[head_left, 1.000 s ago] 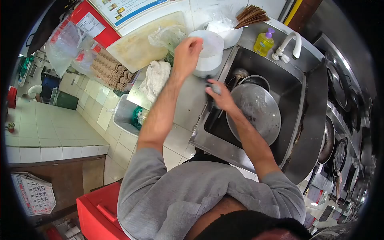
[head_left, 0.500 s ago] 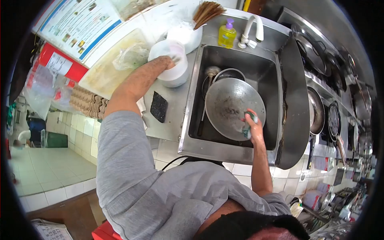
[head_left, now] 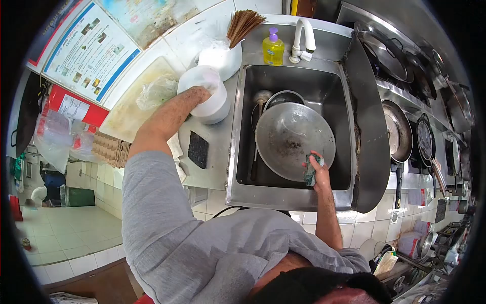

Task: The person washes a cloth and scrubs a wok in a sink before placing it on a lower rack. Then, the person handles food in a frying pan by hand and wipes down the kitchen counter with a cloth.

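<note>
Currently, from my remote station, I register two changes in hand position. Right hand (head_left: 322, 175): relocated within the last second from the counter side of the sink (head_left: 232, 172) to the near right rim of the shallow pan (head_left: 288, 124). Its fingers are wrapped around a crumpled green pad (head_left: 310, 176). I cannot confirm whether the pad presses on the metal. Left hand (head_left: 201, 95): a second ago raised by the lip of the white tub (head_left: 216, 112), now lowered inside it. The wall hides the fingertips, so I cannot tell whether they are spread or pinching.

Pan location: inside the sink, beside a ladle (head_left: 262, 96) and overlapping a round pot (head_left: 286, 96). Black pad (head_left: 198, 150): now flat on the counter (head_left: 218, 139), where bare metal showed a second ago; neither hand touches it.

Effect on the work, as I judge it: the green pad and pan are together on the right side, while the left arm is committed to the tub. Consequently, the pan has only the right hand beside it.
</note>
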`<action>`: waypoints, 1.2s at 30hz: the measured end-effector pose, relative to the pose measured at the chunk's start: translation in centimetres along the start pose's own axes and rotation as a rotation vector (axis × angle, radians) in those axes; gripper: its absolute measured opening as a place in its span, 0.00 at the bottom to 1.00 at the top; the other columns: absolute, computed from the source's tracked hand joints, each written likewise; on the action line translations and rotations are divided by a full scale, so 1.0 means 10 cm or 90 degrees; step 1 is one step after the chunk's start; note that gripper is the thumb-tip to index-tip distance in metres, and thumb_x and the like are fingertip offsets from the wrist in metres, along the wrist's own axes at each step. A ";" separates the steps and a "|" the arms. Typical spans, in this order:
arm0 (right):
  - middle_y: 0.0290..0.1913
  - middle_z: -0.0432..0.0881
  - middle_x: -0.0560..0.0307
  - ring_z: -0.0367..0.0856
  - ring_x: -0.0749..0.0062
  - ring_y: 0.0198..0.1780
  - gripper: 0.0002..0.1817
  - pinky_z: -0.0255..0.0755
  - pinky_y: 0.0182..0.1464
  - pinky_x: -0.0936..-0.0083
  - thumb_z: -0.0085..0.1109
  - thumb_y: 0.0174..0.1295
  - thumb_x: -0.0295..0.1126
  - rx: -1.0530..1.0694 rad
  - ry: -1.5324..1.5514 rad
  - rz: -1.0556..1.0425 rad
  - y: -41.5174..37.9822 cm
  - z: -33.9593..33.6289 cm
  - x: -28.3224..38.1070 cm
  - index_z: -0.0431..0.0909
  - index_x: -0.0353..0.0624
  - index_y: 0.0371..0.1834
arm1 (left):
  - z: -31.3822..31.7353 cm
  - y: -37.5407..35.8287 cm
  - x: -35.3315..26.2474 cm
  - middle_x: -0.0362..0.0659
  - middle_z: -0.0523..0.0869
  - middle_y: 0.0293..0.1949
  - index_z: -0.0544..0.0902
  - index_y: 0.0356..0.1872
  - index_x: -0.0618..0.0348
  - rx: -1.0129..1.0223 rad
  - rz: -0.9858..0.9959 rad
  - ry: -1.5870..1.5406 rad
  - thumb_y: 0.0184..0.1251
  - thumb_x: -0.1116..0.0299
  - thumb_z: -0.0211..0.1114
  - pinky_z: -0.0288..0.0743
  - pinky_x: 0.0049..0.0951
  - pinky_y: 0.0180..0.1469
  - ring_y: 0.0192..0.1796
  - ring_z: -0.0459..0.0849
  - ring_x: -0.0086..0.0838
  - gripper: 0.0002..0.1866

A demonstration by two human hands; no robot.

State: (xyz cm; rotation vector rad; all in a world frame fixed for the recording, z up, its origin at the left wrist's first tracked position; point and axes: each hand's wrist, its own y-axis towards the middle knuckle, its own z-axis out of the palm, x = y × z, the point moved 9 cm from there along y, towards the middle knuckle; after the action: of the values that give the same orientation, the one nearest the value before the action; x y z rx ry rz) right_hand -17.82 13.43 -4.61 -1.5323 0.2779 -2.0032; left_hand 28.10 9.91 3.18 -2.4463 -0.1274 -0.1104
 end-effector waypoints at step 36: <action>0.37 0.77 0.59 0.80 0.65 0.32 0.19 0.74 0.26 0.69 0.57 0.59 0.40 0.107 0.059 0.095 0.33 0.41 -0.25 0.71 0.48 0.53 | -0.44 -0.85 0.45 0.44 0.83 0.35 0.82 0.40 0.61 -0.348 -0.117 -0.619 0.44 0.58 0.70 0.71 0.29 0.46 0.40 0.80 0.29 0.22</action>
State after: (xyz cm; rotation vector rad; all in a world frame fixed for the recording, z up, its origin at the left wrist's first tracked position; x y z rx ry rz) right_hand -12.51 13.01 -6.98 -1.2794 0.2463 -1.9311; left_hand 31.30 13.92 12.38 -2.7850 -0.8332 1.1038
